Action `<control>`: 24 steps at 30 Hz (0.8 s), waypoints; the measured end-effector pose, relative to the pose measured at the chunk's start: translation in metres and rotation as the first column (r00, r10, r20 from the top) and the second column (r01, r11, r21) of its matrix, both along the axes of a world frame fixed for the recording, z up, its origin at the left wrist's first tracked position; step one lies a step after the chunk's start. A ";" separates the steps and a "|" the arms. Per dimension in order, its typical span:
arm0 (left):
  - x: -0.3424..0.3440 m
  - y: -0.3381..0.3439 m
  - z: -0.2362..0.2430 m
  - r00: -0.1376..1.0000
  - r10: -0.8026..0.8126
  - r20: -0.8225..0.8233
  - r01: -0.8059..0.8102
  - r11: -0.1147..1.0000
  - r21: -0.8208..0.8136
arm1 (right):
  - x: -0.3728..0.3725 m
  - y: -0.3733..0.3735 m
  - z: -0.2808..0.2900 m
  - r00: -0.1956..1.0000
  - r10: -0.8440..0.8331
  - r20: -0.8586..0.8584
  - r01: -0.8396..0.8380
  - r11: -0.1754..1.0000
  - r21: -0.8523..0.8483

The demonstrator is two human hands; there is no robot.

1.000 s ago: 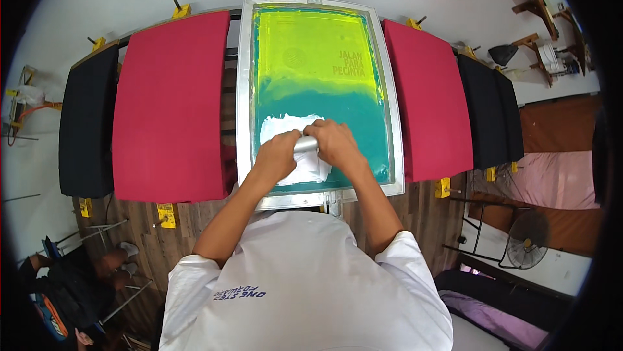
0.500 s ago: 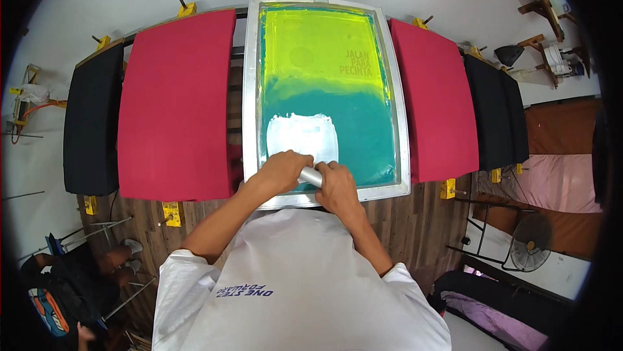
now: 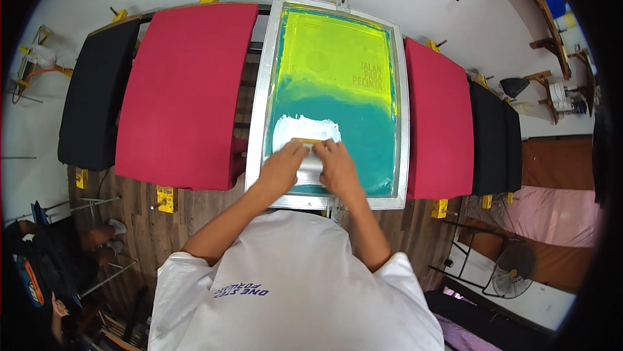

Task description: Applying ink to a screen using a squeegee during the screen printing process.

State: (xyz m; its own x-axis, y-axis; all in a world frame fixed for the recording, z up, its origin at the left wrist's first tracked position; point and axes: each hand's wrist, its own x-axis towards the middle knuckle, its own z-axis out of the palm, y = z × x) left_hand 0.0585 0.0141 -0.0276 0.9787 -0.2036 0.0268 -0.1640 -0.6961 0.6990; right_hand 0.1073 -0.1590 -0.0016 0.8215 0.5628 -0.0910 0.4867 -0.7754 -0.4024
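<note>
Before me lies a screen printing frame (image 3: pixel 261 107) with a metal rim; its mesh (image 3: pixel 363 150) is yellow-green at the far part and teal at the near part. A patch of white ink (image 3: pixel 306 127) is spread on the near left of the mesh. Over the ink's near end sits a silver squeegee (image 3: pixel 309 164) with a yellowish edge on its far side. My left hand (image 3: pixel 283 169) grips its left end and my right hand (image 3: pixel 338 170) its right end, fingers curled over the top. Part of the squeegee is hidden by both hands.
Red cloth-covered boards (image 3: pixel 185 98) flank the screen, another red board (image 3: pixel 439 124) on the right, with black boards (image 3: pixel 97 98) further out. Yellow clamps (image 3: pixel 167 199) hold the board ends. A standing fan (image 3: pixel 514 270) is at lower right; a person (image 3: pixel 61 253) sits at lower left.
The squeegee has turned, so its flat side and yellowish edge now show. My right hand has shifted to its end, and my left hand has come slightly nearer me. The whole view has swung slightly.
</note>
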 end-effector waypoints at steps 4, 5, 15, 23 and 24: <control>-0.055 -0.010 0.002 0.997 -0.074 -0.036 0.076 0.995 0.056 | -0.061 -0.011 0.003 0.996 -0.039 -0.079 0.043 0.998 0.052; -0.061 -0.008 0.009 0.995 -0.079 -0.068 0.080 0.996 0.026 | -0.068 -0.011 0.007 0.995 -0.044 -0.092 0.049 0.997 0.058; 0.024 0.007 0.021 0.998 0.045 -0.043 -0.049 0.995 -0.081 | 0.014 0.006 0.017 0.999 -0.035 0.020 0.035 0.999 -0.019; -0.014 0.005 -0.001 0.999 0.004 0.045 -0.004 1.000 -0.013 | -0.018 0.004 -0.012 0.999 -0.052 -0.013 0.053 0.998 0.029; -0.025 0.005 -0.002 0.999 -0.035 0.028 0.035 0.999 0.019 | -0.031 0.002 -0.004 0.998 -0.044 -0.035 0.045 0.998 0.034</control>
